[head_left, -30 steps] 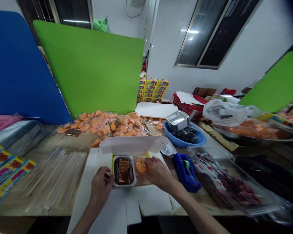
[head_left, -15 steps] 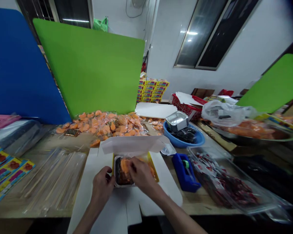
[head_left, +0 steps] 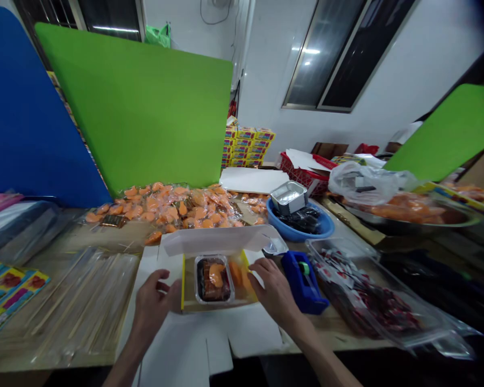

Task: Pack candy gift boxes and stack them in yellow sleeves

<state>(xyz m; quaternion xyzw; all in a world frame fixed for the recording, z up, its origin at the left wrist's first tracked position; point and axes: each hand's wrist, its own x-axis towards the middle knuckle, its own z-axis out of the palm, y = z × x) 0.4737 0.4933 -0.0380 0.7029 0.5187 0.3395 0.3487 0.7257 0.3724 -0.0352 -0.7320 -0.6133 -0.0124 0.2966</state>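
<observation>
Likely mid-packing lower-centre carton [head_left: 189,290]: left hand [head_left: 151,302] half-curled, empty; right hand [head_left: 275,289] curled, hold unclear; closing would want back flap [head_left: 213,239] pinched

White carton [head_left: 218,240] with yellow edges [head_left: 183,284], silver tray [head_left: 232,293], orange piece [head_left: 216,274], blue tape dispenser [head_left: 302,287], plain green panel [head_left: 145,115]

Green panel [head_left: 137,113] and blue panel [head_left: 28,118] before a white wall [head_left: 262,70]
A green bag [head_left: 158,35] hangs near the upper-left window [head_left: 108,16]; a second window [head_left: 347,59] shows at upper right, a red basket [head_left: 299,176] topped with white sheets [head_left: 306,160] sits toward the back, and a blue tape dispenser [head_left: 302,279] stands on the table [head_left: 92,235]
</observation>
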